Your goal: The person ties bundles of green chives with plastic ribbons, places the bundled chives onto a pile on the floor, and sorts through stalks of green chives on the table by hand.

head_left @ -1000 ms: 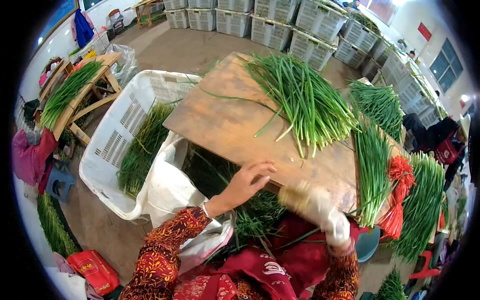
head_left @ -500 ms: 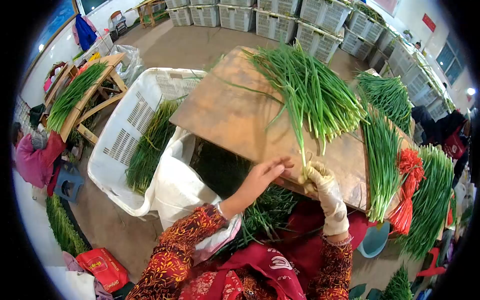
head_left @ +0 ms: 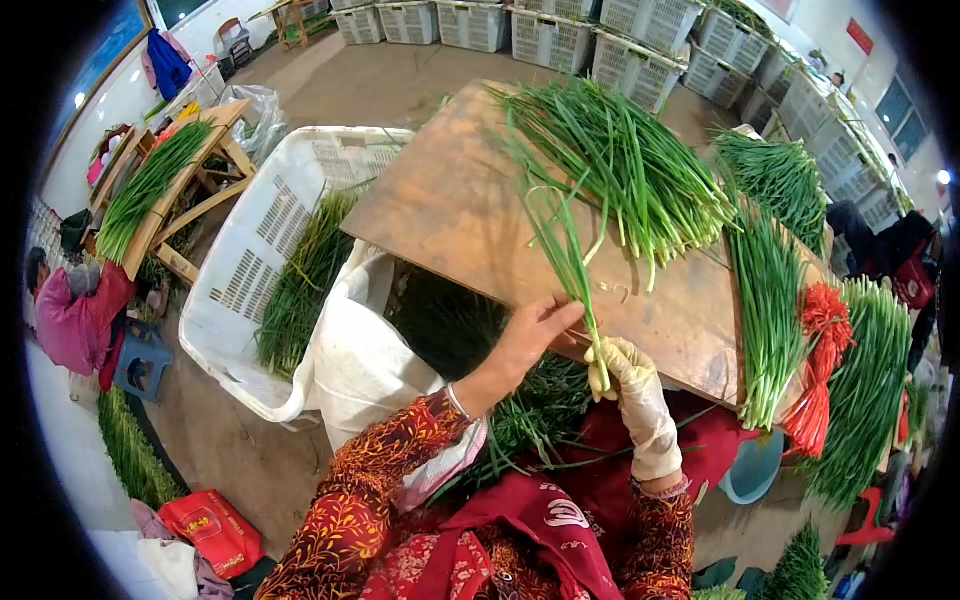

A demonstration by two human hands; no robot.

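A thin bunch of green chives (head_left: 572, 262) stands up over the near edge of a wooden board (head_left: 440, 200). My right hand (head_left: 625, 372), in a pale glove, is closed around the white stem ends of this bunch. My bare left hand (head_left: 530, 345) has its fingertips pinched against the stems just above the glove. On the board behind them lies a large loose pile of chives (head_left: 625, 165), roots toward the right. A neat chive bundle (head_left: 765, 320) lies along the board's right side, beside a hank of red ties (head_left: 822, 340).
Left of the board stands a white plastic crate (head_left: 235, 260) with chives inside, next to a white sack (head_left: 355, 360). A blue bucket (head_left: 750, 470) sits below right. Stacked crates (head_left: 550, 45) line the back. A person in pink (head_left: 75, 310) sits at the far left.
The held chives have come away from the pile and closer to me. My left hand has moved from beside the stems onto them, its fingers drawn in.
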